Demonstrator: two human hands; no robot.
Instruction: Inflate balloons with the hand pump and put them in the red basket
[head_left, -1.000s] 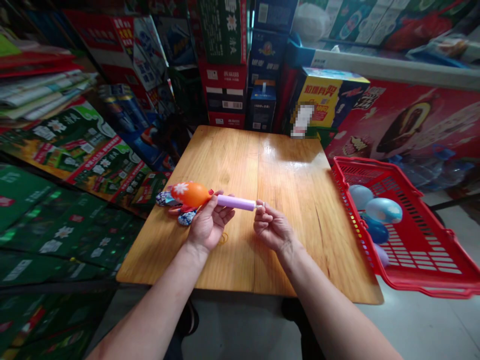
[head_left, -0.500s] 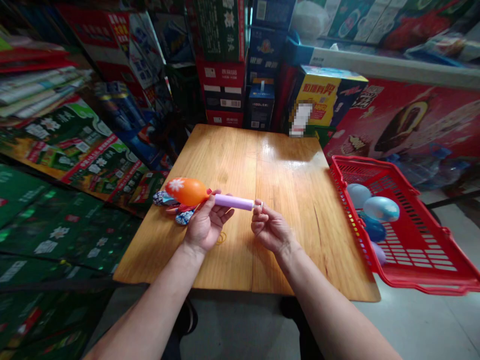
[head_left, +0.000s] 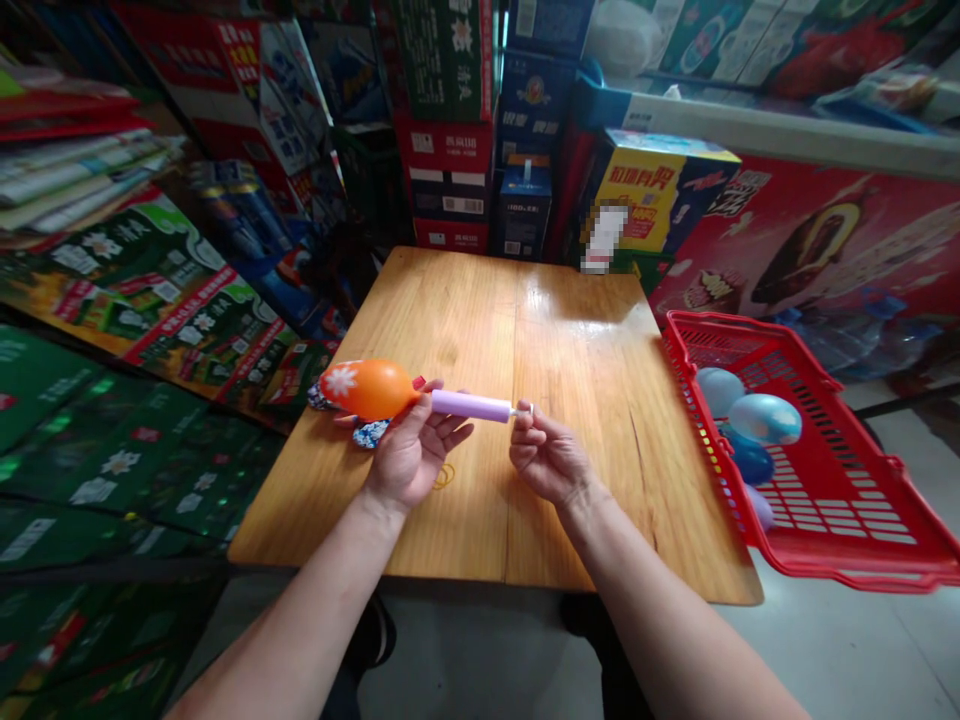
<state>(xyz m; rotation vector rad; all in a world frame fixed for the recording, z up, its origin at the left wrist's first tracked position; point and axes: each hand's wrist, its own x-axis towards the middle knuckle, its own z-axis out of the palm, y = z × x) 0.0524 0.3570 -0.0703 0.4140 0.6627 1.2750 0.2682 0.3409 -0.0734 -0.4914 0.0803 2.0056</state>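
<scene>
An orange balloon (head_left: 373, 389) with a white flower print is partly inflated, its neck on the nozzle end of a purple hand balloon pump (head_left: 472, 405). My left hand (head_left: 411, 455) is closed with thumb and fingers pinching the balloon's neck where it meets the pump. At the pump's other end, my right hand (head_left: 551, 455) grips the small white handle, and a short length of rod shows. Beneath the orange balloon lie patterned blue pieces (head_left: 370, 434), perhaps uninflated balloons, partly hidden. Yellow rubber bands (head_left: 444, 477) rest on the table by my left wrist.
The wooden table (head_left: 465, 310) stands in front of me. Beyond its right edge is a red basket (head_left: 847, 450) holding several balloons (head_left: 763, 418). Stacked green cartons (head_left: 112, 470) line the left side; a yellow and blue box (head_left: 637, 190) and other cartons stand behind the table.
The orange balloon looks a little larger and reaches further left. My right hand has shifted slightly right with the handle, and more of the pump's rod shows.
</scene>
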